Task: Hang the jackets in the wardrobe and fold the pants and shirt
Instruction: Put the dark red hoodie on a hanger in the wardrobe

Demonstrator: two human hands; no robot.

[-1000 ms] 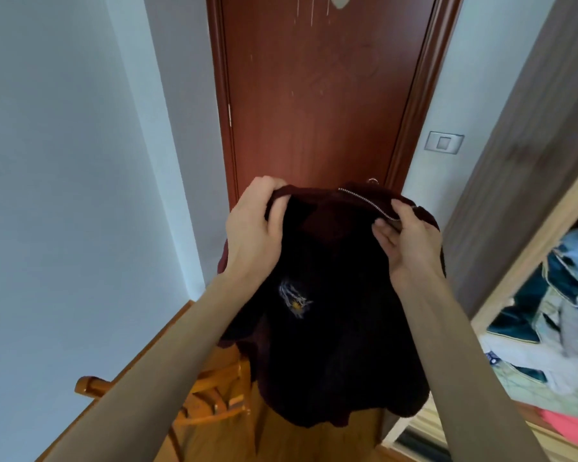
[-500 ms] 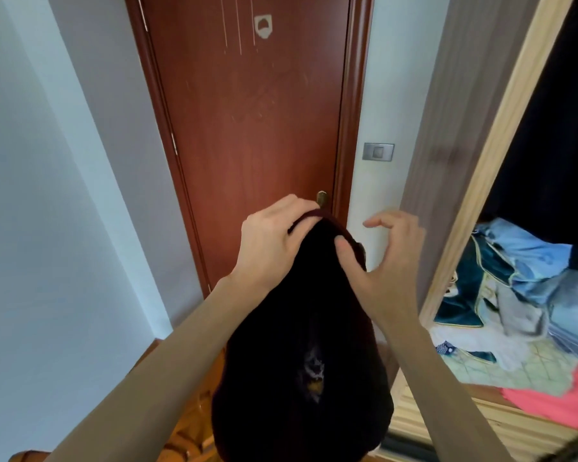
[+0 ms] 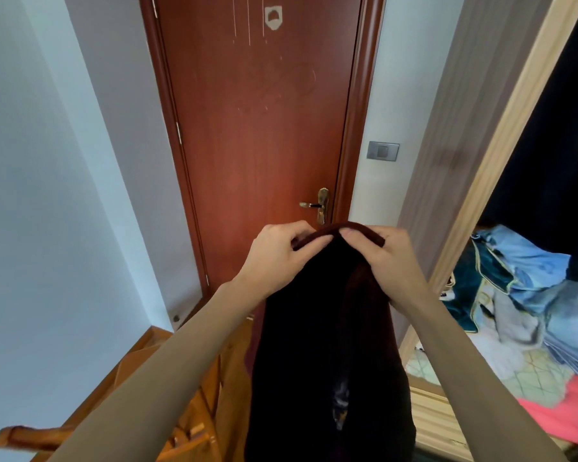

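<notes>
place: we take it for a home bedroom | cues: red-brown door (image 3: 257,145) with brass handle (image 3: 316,205), open wardrobe (image 3: 501,135) holding heaped clothes (image 3: 528,295), wooden chair (image 3: 187,425), wall switch (image 3: 382,150)

Lower hem of the dark jacket (image 3: 327,345) cut off by the bottom edge, its small emblem blurred beyond reading; wooden chair (image 3: 194,431) largely hidden behind jacket and left sleeve; wardrobe (image 3: 514,105) interior too dark above the heaped clothes (image 3: 528,288).
</notes>
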